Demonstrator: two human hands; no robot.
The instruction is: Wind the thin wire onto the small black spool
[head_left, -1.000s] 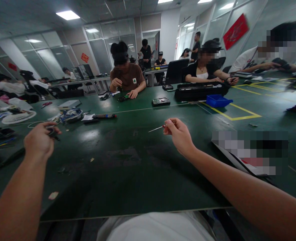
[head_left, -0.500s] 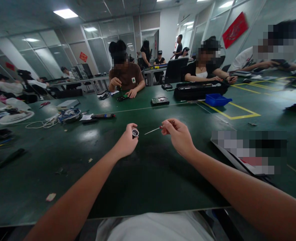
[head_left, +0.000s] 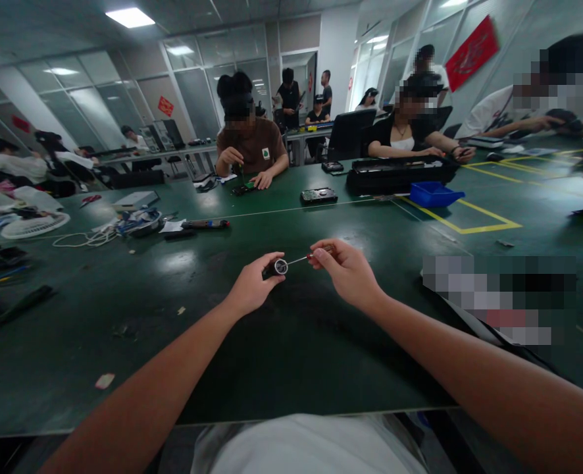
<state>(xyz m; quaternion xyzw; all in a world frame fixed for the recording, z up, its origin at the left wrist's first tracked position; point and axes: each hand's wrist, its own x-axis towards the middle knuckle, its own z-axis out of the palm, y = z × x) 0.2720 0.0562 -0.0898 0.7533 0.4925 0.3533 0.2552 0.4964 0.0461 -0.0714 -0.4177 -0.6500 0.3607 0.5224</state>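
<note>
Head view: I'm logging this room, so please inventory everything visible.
Cylindrical part: one, black with pale rim, centre
Screwdriver: one, reddish handle, centre, tip at the rim
Workbench: one, green, foreground
Tray: one, blue, right
Circuit board device: one, dark, far centre
Long case: one, black, behind tray
Slim tool: one, dark, left
Clutter: uncountable, mixed, left
Blurred flat item: one, partly white, right
Co-workers: several, mixed clothing, background
Wall signs: several, red, background
Ceiling lights: several, white, overhead
Left hand: one, bare, on cylindrical part
Right hand: one, bare, on screwdriver
</note>
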